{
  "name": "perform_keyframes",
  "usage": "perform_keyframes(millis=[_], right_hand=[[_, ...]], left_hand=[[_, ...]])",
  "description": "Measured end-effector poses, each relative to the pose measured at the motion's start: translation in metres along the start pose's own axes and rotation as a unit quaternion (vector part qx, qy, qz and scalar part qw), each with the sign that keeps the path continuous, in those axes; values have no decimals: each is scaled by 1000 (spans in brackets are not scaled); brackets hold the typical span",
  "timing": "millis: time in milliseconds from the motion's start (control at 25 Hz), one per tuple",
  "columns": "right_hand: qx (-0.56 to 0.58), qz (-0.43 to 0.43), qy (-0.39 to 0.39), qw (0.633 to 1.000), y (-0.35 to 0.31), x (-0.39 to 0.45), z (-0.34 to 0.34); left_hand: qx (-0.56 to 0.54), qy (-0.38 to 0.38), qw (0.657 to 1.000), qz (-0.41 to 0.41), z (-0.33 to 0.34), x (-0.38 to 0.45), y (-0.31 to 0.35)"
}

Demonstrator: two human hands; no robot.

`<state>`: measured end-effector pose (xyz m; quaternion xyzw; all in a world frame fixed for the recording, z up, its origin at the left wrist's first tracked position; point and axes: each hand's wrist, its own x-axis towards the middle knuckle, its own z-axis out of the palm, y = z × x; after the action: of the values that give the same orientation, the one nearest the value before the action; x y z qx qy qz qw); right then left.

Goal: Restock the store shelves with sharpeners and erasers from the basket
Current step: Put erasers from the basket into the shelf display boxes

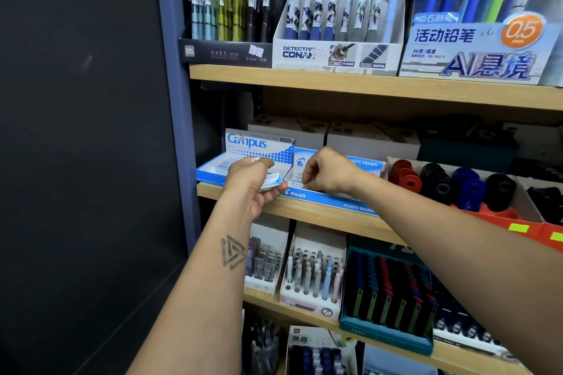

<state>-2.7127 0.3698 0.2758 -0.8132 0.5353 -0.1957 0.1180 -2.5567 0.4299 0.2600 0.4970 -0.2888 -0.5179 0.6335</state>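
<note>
Item: eraser [269, 182], white with a blue dotted sleeve, held in my left hand [251, 179] at the front edge of the middle shelf [307, 211].
Location: just in front of the open Campus box [243, 158]. The box lies behind and slightly left of my grip, so the coming move is a short push away from me.
Axis: the eraser's long side runs roughly left to right, about level, in line with the box's front edge.
Left grip: fingers curled under, thumb on top, holding the eraser; palm faces up, forearm rising from below.
Right hand [327, 172]: over the Pilot box [332, 199], 1 box to the right, fingers curled downward in a pinch. Whether they hold anything I cannot tell.
Nearer hand: the left.
Basket: not in view.
</note>
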Motion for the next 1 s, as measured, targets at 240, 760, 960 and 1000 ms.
perform_keyframes(millis=[240, 760, 960, 1000], right_hand=[[115, -23, 42, 992, -8, -6, 1], [247, -179, -82, 949, -34, -19, -9], [242, -102, 26, 964, -44, -5, 1], [236, -67, 54, 968, -44, 3, 3]], left_hand=[[1, -18, 1000, -3, 1, -6, 3], [0, 12, 999, 44, -3, -6, 11], [-11, 93, 994, 62, -35, 1, 20], [1, 122, 990, 69, -45, 4, 22]])
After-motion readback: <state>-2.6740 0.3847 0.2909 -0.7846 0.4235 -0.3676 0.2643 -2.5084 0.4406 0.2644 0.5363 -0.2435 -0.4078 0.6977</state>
